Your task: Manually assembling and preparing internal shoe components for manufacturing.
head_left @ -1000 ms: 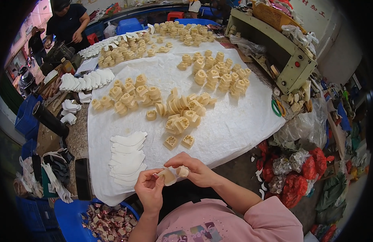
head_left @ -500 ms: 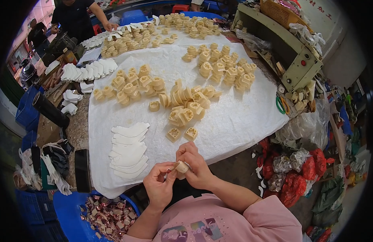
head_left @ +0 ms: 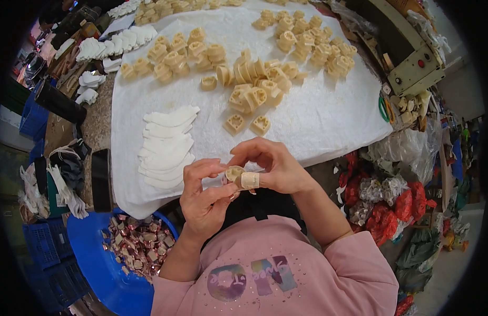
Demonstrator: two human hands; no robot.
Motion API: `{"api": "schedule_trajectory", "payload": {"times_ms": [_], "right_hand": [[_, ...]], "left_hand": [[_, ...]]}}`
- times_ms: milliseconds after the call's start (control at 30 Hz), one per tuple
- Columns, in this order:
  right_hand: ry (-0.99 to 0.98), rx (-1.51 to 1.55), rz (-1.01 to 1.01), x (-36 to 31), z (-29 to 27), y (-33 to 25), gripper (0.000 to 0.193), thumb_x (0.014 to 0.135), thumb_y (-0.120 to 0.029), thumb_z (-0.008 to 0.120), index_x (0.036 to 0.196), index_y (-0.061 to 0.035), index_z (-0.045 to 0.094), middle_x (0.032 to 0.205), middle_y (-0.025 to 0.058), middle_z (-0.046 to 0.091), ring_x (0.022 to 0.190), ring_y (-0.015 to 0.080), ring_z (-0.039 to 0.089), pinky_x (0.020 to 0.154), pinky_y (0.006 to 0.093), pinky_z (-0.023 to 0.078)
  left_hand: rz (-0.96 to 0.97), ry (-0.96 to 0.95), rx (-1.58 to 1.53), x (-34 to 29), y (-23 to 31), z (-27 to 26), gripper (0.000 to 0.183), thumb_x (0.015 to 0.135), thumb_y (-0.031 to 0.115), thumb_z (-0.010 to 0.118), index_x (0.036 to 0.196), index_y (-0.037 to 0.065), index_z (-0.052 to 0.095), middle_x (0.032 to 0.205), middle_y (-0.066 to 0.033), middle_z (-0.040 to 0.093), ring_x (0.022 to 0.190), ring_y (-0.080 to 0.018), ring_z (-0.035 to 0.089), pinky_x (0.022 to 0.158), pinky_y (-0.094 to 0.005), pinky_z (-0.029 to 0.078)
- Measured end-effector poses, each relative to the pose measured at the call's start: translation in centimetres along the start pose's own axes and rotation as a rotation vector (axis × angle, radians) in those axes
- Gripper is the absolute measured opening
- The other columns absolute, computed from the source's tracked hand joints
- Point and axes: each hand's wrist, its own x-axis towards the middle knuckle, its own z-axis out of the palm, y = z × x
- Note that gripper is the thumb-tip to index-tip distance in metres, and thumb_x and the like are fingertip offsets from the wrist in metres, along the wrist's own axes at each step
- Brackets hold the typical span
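Left hand [head_left: 202, 196] pinches a cream molded piece [head_left: 234, 172] by the desk's [head_left: 99, 126] near edge; right hand's [head_left: 281, 169] thumb meets it from the right, grip unclear, long axis indistinct.

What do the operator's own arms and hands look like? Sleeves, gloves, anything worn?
Left hand and right hand: ungloved. A beige, textured wrap, probably tape, seems to ring the right thumb. Loose, short pink sleeves end around the elbows. No watch or bracelet visible.
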Motion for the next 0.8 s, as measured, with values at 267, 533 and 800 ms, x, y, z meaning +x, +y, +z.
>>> {"api": "schedule_trajectory", "payload": {"times_ms": [267, 533, 800], "right_hand": [[0.052, -0.695, -0.498, 0.0, 0.8, -0.2, 0.042, 0.067, -0.002, 0.073, 0.106, -0.006, 0.057, 0.094, 0.0074, 0.063, 0.083, 0.0213, 0.06, 0.071, 0.0306, 0.048], [0.188, -0.807, -0.587, -0.1, 1.6, 2.4, 0.03, 0.077, -0.013, 0.067, 0.105, -0.008, 0.056, 0.104, 0.009, 0.052, 0.08, 0.0217, 0.058, 0.069, 0.033, 0.048], [-0.044, 0.009, 0.277, 0.8, 1.6, 0.2, 0.017, 0.088, -0.02, 0.051, 0.096, -0.0045, 0.054, 0.104, 0.0094, 0.052, 0.056, 0.0108, 0.059, 0.035, 0.0192, 0.047]], "left_hand": [[-0.679, -0.178, -0.798, -0.2, -0.5, 0.4, 0.058, 0.094, 0.032, 0.038, 0.138, -0.003, 0.022, 0.115, -0.0158, 0.052, 0.096, -0.0181, 0.053, 0.082, -0.0269, 0.041], [-0.716, 0.009, -0.682, -0.9, 0.8, 2.1, 0.041, 0.092, 0.023, 0.033, 0.126, 0.002, 0.028, 0.092, -0.0092, 0.053, 0.078, -0.0134, 0.054, 0.069, -0.0256, 0.045], [-0.649, 0.02, -0.709, -0.2, 2.1, 3.2, 0.079, 0.09, 0.058, 0.035, 0.14, 0.001, 0.013, 0.115, -0.0098, 0.048, 0.09, -0.0121, 0.054, 0.072, -0.0227, 0.047]]}}
